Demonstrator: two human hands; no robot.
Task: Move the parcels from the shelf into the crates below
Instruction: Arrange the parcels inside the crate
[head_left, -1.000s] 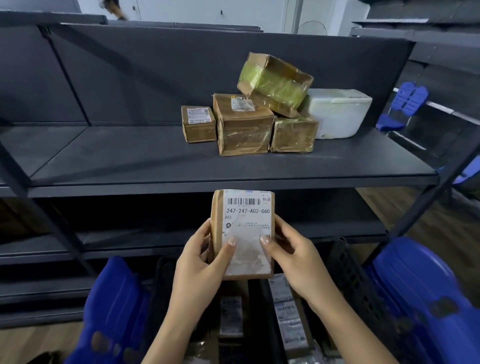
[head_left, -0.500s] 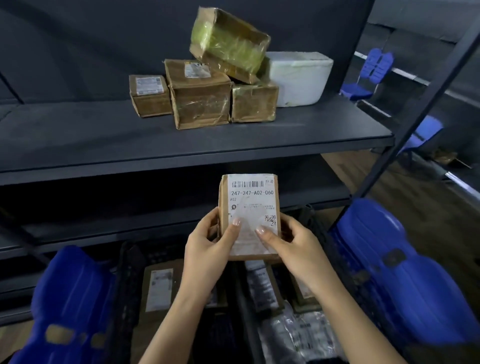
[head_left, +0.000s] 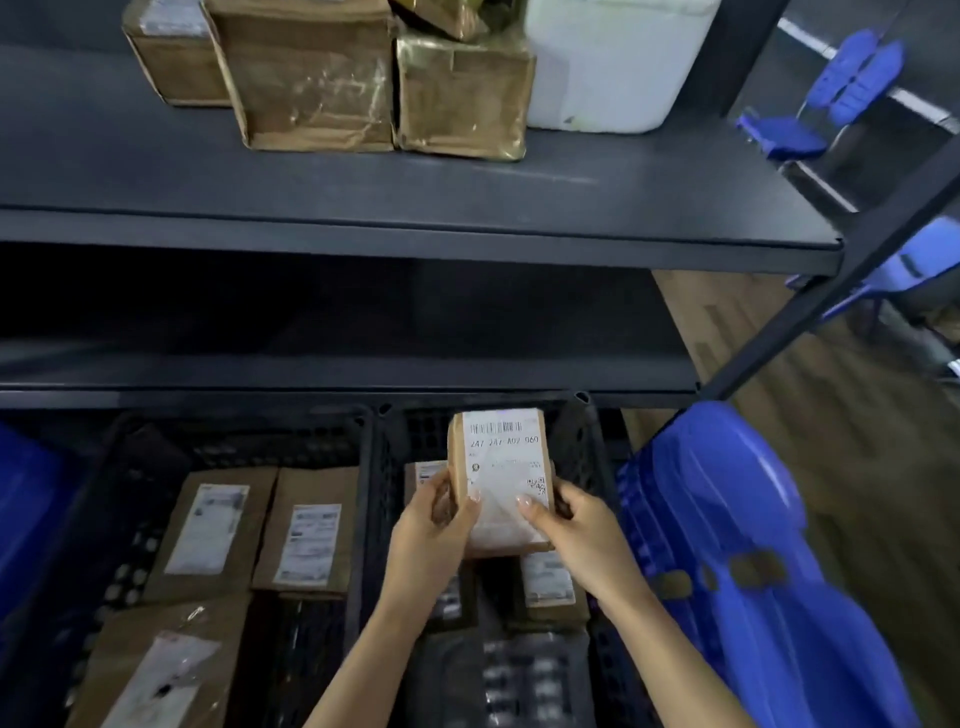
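Small brown parcel (head_left: 498, 467), white label (barcode on top), upright — fingers (head_left: 436, 483) of left hand (head_left: 428, 535) and right hand (head_left: 582, 535) grip its sides.

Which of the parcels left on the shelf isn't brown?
The white foam box at the right end of the row; the others are brown taped cardboard.

Labelled parcel (head_left: 501, 478), lowered by the left hand (head_left: 431, 530) and right hand (head_left: 582, 535). A second ago its top edge stood level with the front edge of the upper shelf (head_left: 415, 228). It now sits below the lower shelf (head_left: 363, 374), over the far part of the right-hand crate (head_left: 584, 421). The view has tipped downward, bringing the left-hand crate (head_left: 156, 436) and its brown parcels into sight.
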